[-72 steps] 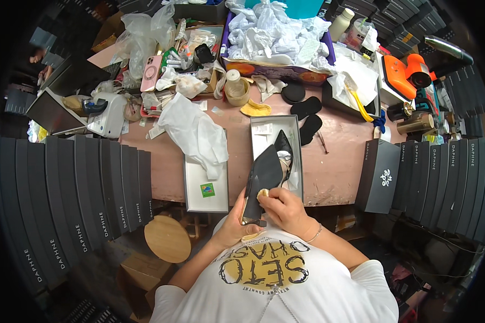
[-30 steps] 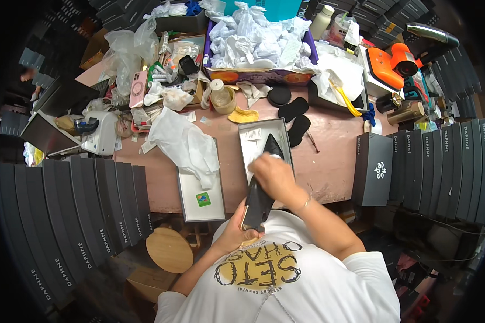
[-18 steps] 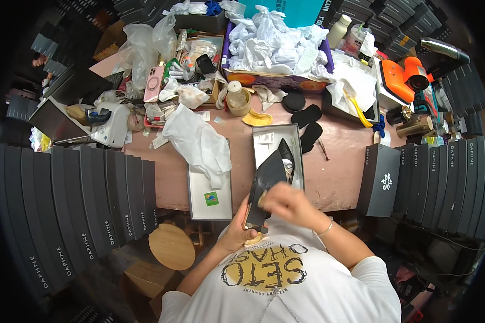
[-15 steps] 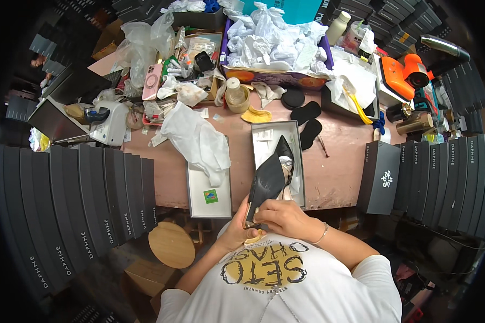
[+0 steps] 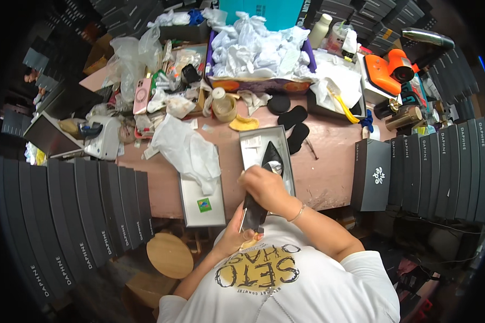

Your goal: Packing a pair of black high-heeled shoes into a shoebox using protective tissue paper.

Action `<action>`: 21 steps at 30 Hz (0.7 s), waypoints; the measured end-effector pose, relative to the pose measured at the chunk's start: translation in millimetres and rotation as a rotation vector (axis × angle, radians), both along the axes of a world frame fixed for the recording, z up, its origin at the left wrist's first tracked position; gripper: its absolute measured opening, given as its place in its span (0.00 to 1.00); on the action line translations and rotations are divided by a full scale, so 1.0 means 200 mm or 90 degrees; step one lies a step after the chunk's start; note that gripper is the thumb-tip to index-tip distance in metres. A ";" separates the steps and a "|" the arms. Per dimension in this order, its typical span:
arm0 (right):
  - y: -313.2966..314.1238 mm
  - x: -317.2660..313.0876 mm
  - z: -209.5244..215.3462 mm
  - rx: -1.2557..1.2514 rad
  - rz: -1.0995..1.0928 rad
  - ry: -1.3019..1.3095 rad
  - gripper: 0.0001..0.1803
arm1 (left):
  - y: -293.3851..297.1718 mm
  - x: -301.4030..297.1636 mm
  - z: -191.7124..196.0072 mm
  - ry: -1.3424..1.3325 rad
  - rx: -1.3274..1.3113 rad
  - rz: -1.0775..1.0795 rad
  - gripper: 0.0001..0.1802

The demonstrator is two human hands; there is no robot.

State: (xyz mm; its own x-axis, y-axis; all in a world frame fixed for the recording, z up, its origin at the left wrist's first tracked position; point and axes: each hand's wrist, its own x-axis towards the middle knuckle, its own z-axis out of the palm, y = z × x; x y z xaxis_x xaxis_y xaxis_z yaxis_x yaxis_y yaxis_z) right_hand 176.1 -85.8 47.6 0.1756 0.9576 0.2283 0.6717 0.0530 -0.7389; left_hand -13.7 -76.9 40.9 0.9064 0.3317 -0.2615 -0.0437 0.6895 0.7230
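My left hand grips the heel end of a black shoe close to my shirt. The shoe's dark sole faces up. My right hand is over the front part of this shoe, its fingers bunched together and hiding the toe. Whether a small thing is pinched in those fingers cannot be made out. Just beyond, a second black pointed shoe with pale stuffing lies in an open grey shoebox. Left of it, white tissue paper drapes over a box lid bearing a green square sticker.
Black insoles, a yellow cloth and a jar are beyond the shoebox. A purple bin of crumpled white paper stands at the back. Dark shoeboxes line the left side, more the right. A round wooden stool is below.
My right hand has moved away from the heel end, up and forward over the shoe's front part. My left hand keeps its grip on the heel end. The whole view has shifted slightly.
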 end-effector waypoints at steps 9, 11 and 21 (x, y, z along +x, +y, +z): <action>0.37 0.48 -0.31 -0.002 -0.205 0.621 0.19 | 0.07 0.03 0.04 0.096 -0.137 0.219 0.37; 0.41 0.51 -0.32 -0.039 -0.203 0.475 0.18 | 0.08 0.03 0.03 0.120 -0.117 0.216 0.37; 0.01 0.92 -0.62 -0.193 0.024 -0.288 0.43 | 0.26 0.16 0.05 0.018 -0.148 0.244 0.44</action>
State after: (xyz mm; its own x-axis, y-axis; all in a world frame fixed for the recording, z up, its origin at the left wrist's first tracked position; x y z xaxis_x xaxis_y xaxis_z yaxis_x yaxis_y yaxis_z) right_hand 359.2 -83.2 -76.4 0.0878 0.9960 -0.0137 0.9278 -0.0868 -0.3629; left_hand 18.7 -24.6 50.6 0.7207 0.5716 -0.3922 -0.3099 0.7717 0.5553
